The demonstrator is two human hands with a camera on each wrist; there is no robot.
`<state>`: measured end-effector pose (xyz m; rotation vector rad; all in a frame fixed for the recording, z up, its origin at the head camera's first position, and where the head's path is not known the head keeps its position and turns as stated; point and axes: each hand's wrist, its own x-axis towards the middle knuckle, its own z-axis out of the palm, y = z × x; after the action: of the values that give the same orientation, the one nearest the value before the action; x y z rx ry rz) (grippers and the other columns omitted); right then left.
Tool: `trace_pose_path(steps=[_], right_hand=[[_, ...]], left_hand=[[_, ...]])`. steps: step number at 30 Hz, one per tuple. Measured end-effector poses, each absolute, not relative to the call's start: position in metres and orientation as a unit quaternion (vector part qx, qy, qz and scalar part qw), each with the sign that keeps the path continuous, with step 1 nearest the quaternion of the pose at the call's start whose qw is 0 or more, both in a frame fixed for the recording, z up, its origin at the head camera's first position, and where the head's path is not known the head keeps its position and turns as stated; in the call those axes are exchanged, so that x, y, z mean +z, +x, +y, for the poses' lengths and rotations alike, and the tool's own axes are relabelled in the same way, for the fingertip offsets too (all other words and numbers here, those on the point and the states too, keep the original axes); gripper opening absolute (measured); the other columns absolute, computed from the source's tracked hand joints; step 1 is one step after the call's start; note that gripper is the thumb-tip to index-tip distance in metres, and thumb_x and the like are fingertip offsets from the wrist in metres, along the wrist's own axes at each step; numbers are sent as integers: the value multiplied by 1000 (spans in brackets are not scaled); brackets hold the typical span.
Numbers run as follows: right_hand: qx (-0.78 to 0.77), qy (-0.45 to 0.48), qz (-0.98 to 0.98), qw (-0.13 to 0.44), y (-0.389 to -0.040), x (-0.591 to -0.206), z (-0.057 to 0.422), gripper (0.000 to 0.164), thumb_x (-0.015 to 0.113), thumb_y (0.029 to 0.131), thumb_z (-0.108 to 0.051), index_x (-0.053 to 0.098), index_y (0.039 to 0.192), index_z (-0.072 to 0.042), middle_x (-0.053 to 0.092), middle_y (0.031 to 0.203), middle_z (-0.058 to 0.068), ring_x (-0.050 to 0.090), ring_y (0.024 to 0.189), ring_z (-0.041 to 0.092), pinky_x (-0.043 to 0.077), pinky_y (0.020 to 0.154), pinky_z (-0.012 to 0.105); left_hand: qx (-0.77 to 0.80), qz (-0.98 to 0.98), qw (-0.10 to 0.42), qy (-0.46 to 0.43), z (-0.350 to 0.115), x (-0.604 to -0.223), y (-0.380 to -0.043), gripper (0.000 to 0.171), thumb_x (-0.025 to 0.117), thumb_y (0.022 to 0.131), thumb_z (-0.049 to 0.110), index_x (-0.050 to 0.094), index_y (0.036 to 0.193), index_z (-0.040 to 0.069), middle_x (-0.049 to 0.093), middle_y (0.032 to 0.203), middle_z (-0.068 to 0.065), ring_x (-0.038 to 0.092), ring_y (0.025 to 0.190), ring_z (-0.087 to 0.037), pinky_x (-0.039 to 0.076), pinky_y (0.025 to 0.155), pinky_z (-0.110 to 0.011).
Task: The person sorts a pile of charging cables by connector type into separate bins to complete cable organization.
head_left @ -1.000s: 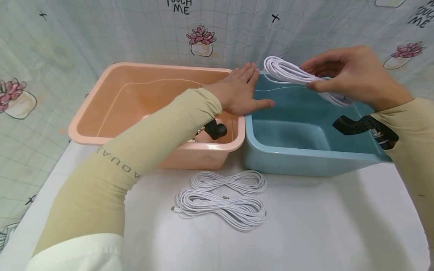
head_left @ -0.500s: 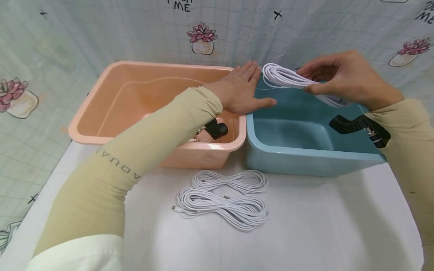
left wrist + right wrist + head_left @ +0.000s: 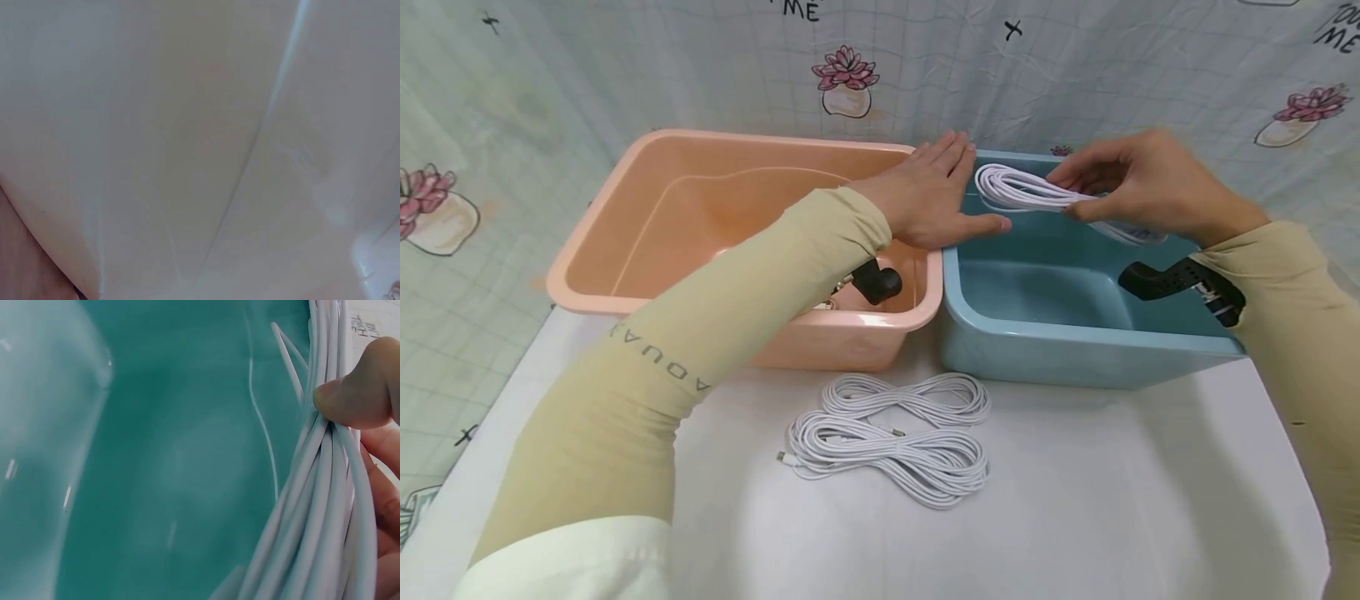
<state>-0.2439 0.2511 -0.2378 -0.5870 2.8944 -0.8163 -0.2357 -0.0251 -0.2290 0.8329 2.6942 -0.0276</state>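
Over the back of the blue tub point(image 3: 1022, 350), my right hand point(image 3: 1150, 183) pinches a bundled white cable point(image 3: 1022, 187) at its middle. In the right wrist view the thumb point(image 3: 356, 394) presses on the cable strands point(image 3: 312, 506), with the tub's wall behind. My left hand point(image 3: 925, 196) lies flat with straight fingers across the touching rims of the peach tub point(image 3: 700, 142) and the blue tub. On the white table in front lie two more coiled white cables, a nearer one point(image 3: 895, 458) and a farther one point(image 3: 917, 400).
Part of something white and coiled point(image 3: 826, 305) shows inside the peach tub, mostly hidden by the left sleeve. Both tubs stand side by side on the white table point(image 3: 1075, 500). A printed curtain point(image 3: 715, 67) hangs close behind them.
My right hand has moved down and slightly left with the bundled cable, bringing it lower over the blue tub. The left hand has stayed on the rims.
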Motion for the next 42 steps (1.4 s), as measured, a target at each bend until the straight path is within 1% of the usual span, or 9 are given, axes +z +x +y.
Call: trace_pose_path(steps=[1,2,9,19,22,26,28,30,42], right_hand=[[-264,-193,944,41,-244,-239,251,40,81,90,-12,73,128,-10,71,124,17,62,82,-10,47,72,-2],[-264,-192,944,44,-244,-239,251,40,81,90,-11,73,129,-9,70,127,23,62,82,-11,47,72,-3],[-249,-207,944,57,-246,-244,249,40,79,89,-6,72,129,-6,71,127,23,60,82,-15,46,73,-3],[-240,-205,947,60,-246,-244,247,40,78,90,-7,71,129,-5,71,126,23,60,82,-14,45,73,-2],[-259,-195,944,57,-246,-243,248,41,78,91,-11,71,131,-6,71,123,16,61,85,-9,46,74,-1],[-299,-187,935,48,-245,-242,249,39,78,92,-11,71,130,-6,72,108,-7,63,88,-3,50,74,1],[-305,-189,932,44,-244,-242,249,39,78,91,-10,71,130,-6,70,103,-16,64,87,-3,51,74,1],[-304,-191,932,42,-244,-241,248,38,78,91,-10,72,129,-6,69,102,-18,64,86,-4,51,74,1],[-322,-206,924,23,-237,-236,248,39,79,91,-12,72,128,-5,69,100,-20,65,88,-2,50,76,1]], left_hand=[[-10,943,159,292,-25,-229,-236,108,22,97,81,-14,164,5,-20,173,-13,-18,163,-29,-6,135,-44],[-10,943,159,293,-25,-229,-236,108,22,97,81,-14,164,5,-20,173,-13,-18,163,-29,-6,135,-44],[-6,943,153,294,-26,-230,-235,107,23,98,80,-13,164,4,-19,173,-14,-17,163,-29,-6,135,-44],[-2,943,155,294,-25,-229,-235,108,24,98,80,-14,164,4,-19,173,-13,-17,163,-29,-6,135,-43],[-3,943,158,293,-25,-229,-235,107,24,98,80,-15,164,5,-20,173,-13,-18,163,-28,-7,135,-43],[-4,943,160,293,-26,-229,-235,107,23,98,80,-15,164,5,-21,173,-13,-18,163,-28,-7,135,-43],[-3,943,160,292,-26,-229,-235,108,23,98,80,-15,164,5,-21,173,-13,-18,163,-28,-7,135,-44],[-3,943,158,291,-26,-229,-235,107,23,98,80,-15,164,5,-21,173,-13,-18,163,-28,-7,135,-44],[-6,944,153,294,-24,-230,-234,107,24,98,80,-14,164,4,-20,173,-13,-18,163,-28,-6,135,-44]])
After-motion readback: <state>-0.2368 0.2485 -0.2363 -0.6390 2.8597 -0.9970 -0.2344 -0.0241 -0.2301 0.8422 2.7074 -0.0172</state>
